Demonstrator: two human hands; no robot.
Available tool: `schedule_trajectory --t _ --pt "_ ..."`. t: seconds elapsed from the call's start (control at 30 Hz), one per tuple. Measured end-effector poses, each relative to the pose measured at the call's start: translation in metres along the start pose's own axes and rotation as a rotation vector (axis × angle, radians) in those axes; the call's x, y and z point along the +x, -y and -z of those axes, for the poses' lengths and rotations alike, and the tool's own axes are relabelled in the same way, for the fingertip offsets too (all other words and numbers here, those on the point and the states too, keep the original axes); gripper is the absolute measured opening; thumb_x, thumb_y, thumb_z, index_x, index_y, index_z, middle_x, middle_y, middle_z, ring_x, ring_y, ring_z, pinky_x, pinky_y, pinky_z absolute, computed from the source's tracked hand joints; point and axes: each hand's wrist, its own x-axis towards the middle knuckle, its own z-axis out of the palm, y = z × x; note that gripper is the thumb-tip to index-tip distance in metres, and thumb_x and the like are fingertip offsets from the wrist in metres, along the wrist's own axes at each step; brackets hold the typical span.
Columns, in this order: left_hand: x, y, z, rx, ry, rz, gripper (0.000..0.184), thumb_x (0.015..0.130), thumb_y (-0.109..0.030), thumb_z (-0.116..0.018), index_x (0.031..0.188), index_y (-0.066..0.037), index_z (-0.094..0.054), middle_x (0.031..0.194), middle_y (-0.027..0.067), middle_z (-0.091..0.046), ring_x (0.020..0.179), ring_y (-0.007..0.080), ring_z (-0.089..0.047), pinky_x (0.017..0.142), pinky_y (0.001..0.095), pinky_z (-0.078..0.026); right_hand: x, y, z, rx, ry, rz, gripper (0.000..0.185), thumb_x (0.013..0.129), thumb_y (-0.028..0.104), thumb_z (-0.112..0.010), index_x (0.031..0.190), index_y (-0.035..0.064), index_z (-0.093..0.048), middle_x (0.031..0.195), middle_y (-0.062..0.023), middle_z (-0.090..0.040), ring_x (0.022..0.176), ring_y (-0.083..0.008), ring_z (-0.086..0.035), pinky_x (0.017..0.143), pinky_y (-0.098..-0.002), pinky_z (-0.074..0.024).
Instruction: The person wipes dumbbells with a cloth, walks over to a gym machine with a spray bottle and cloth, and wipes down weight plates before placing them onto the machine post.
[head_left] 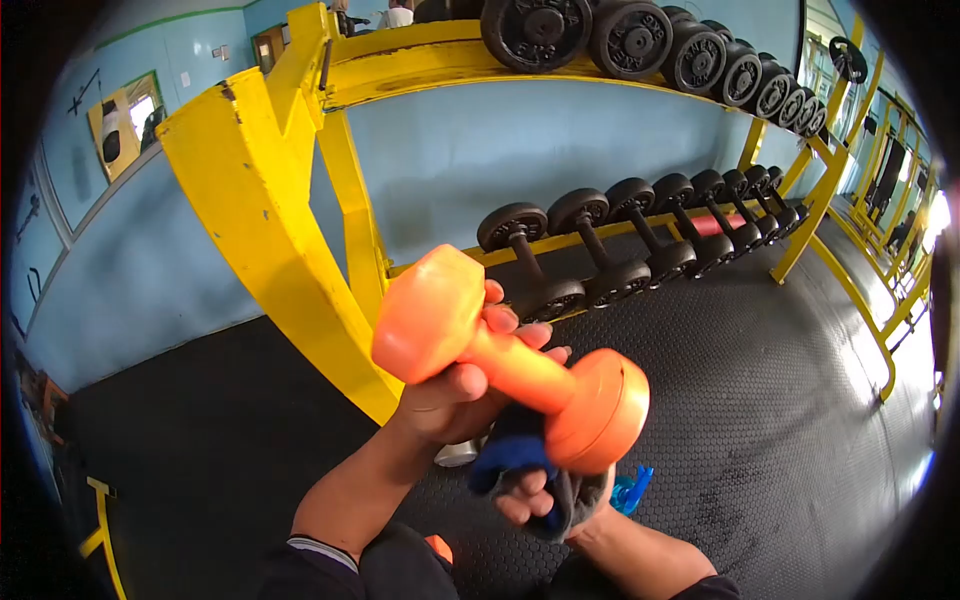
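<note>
An orange dumbbell [520, 372] is held up in front of me, tilted with its left head higher. My left hand [465, 385] supports it from below, the fingers curled behind the handle and the thumb near the left head. Under the right head, my right hand [540, 500] has its fingers wrapped round a dark blue and grey cloth [512, 452]. The cloth lies close against the dumbbell's right head, which hides part of it.
A yellow rack [270, 230] stands ahead with black dumbbells [595, 235] on two levels. On the black floor [230, 450] are a blue object [630, 490] and an orange piece [438, 547] near my legs. Yellow frames [850, 300] stand at right.
</note>
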Motion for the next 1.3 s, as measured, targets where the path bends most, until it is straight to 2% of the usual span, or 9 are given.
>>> schedule_trajectory --t 0.27,0.4,0.47,0.6,0.7,0.9,0.97,1.0,1.3 --pt "0.0 0.001 -0.012 0.203 -0.52 -0.047 0.051 0.083 -0.004 -0.072 0.127 -0.01 -0.048 0.122 0.0041 -0.056 0.12 0.0225 -0.054 0.105 0.0417 -0.044 0.008 -0.02 -0.004 -0.737 -0.883 0.625 0.051 0.099 0.047 -0.038 0.127 0.0044 -0.045 0.091 -0.0148 -0.063 0.069 -0.0263 -0.063 0.075 -0.0474 -0.0524" --pt "0.002 0.007 -0.011 0.699 -0.741 -0.191 0.044 0.08 -0.007 -0.077 0.119 -0.005 -0.055 0.111 0.0057 -0.062 0.103 0.016 -0.061 0.093 0.0326 -0.049 0.003 -0.006 0.043 -1.775 -0.741 0.62 0.048 0.09 0.034 -0.062 0.121 -0.0008 -0.049 0.113 -0.0194 -0.057 0.098 -0.0345 -0.058 0.091 -0.0497 -0.0451" --pt "0.0 0.007 -0.011 1.167 -0.751 -0.201 0.039 0.078 -0.008 -0.079 0.111 -0.001 -0.059 0.098 0.0045 -0.067 0.09 0.0147 -0.064 0.085 0.0297 -0.049 0.014 0.005 0.054 -2.405 -0.622 1.164 0.052 0.079 0.027 -0.069 0.119 -0.0009 -0.052 0.124 -0.0217 -0.051 0.114 -0.0408 -0.047 0.098 -0.0525 -0.0369" --pt "-0.005 0.016 -0.019 1.558 -0.459 -0.232 0.045 0.075 -0.01 -0.08 0.113 -0.001 -0.058 0.102 0.0073 -0.067 0.094 0.0186 -0.065 0.086 0.0322 -0.049 0.02 0.018 0.042 -2.826 -0.497 1.113 0.057 0.073 0.023 -0.071 0.122 0.0012 -0.051 0.13 -0.0244 -0.043 0.117 -0.0412 -0.042 0.1 -0.0512 -0.0324" --pt "-0.017 0.02 -0.006 1.839 -0.314 -0.312 0.048 0.074 -0.01 -0.08 0.115 -0.003 -0.058 0.105 0.0091 -0.066 0.099 0.0219 -0.064 0.09 0.0343 -0.047 0.016 0.035 0.052 -2.604 -0.468 1.123 0.051 0.073 0.022 -0.071 0.117 0.0017 -0.054 0.126 -0.0226 -0.048 0.113 -0.0399 -0.047 0.098 -0.0472 -0.0365" --pt "-0.018 0.008 -0.018 1.201 -0.357 -0.027 0.047 0.076 -0.004 -0.079 0.118 -0.005 -0.059 0.11 0.0059 -0.064 0.102 0.0174 -0.062 0.09 0.0327 -0.049 0.007 0.064 0.057 -2.25 -0.333 0.872 0.027 0.08 0.016 -0.064 0.103 0.0027 -0.057 0.109 -0.0152 -0.059 0.102 -0.0299 -0.06 0.088 -0.0384 -0.0481" --pt "-0.018 0.01 -0.015 0.965 -0.393 0.005 0.053 0.076 -0.001 -0.078 0.123 -0.004 -0.055 0.113 0.0063 -0.063 0.102 0.0177 -0.062 0.091 0.0328 -0.05 0.011 0.064 0.069 -0.662 -0.819 0.401 0.026 0.087 0.021 -0.055 0.105 0.0032 -0.059 0.103 -0.013 -0.063 0.095 -0.0304 -0.064 0.088 -0.0419 -0.0505" --pt "-0.018 0.01 -0.013 0.878 -0.435 0.061 0.056 0.077 0.0 -0.077 0.126 -0.004 -0.052 0.114 0.0066 -0.062 0.102 0.0187 -0.062 0.092 0.034 -0.051 0.016 0.06 0.062 -0.534 -0.679 0.285 0.038 0.092 0.033 -0.045 0.109 0.0034 -0.06 0.102 -0.0136 -0.066 0.091 -0.032 -0.066 0.089 -0.0452 -0.0516" --pt "-0.012 0.014 0.004 0.859 -0.423 0.099 0.054 0.082 -0.002 -0.074 0.128 -0.005 -0.047 0.116 0.006 -0.06 0.105 0.0136 -0.059 0.092 0.0302 -0.049 0.017 0.017 0.039 -0.307 -0.621 0.067 0.049 0.097 0.042 -0.031 0.119 0.0043 -0.053 0.105 -0.0166 -0.062 0.079 -0.0349 -0.063 0.068 -0.0448 -0.0539"
